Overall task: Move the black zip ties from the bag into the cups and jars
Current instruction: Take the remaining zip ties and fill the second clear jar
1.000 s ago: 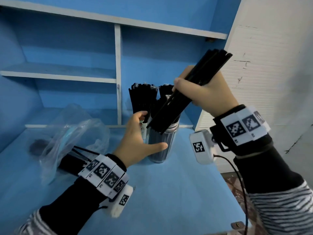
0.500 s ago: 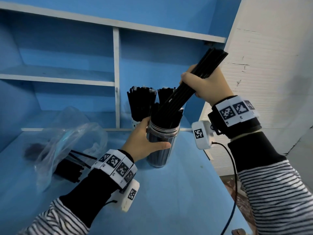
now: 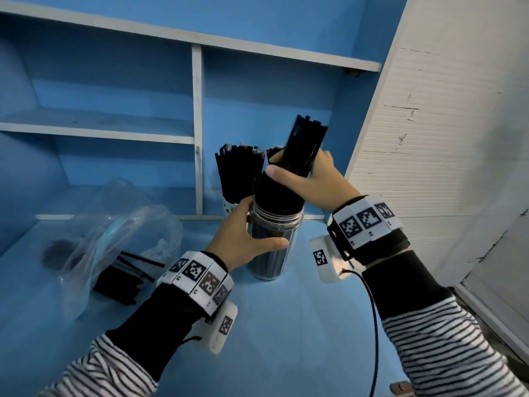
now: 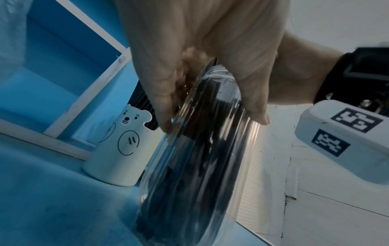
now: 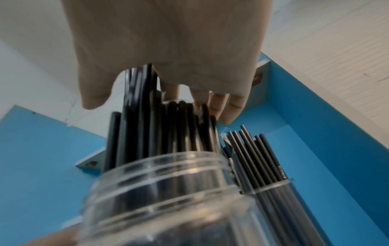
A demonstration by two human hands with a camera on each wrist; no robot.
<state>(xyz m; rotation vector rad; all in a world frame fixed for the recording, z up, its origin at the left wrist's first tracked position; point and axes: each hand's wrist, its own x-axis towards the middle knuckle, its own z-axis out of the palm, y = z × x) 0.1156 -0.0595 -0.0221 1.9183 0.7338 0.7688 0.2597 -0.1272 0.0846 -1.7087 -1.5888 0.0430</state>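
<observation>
A clear plastic jar [image 3: 273, 247] stands on the blue desk, packed with black zip ties. My left hand [image 3: 246, 239] grips its side, thumb in front and fingers behind, also shown in the left wrist view on the jar [image 4: 202, 149]. My right hand [image 3: 303, 179] grips a bundle of black zip ties [image 3: 306, 147] just above the jar mouth, with the bundle's lower end going into the jar [image 5: 168, 191]. A clear plastic bag [image 3: 114, 239] lies at the left with more black zip ties [image 3: 120, 279] spilling from it.
A white bear-printed cup [image 4: 122, 149] full of zip ties [image 3: 239, 170] stands behind the jar on the left. Another clear jar [image 5: 280, 199] of ties is behind on the right. Blue shelves [image 3: 97, 124] rise at the back, a white wall [image 3: 443, 138] at the right.
My right hand has swung the bundle from a slant to nearly upright and lowered it into the jar. My left hand closed round the jar's side.
</observation>
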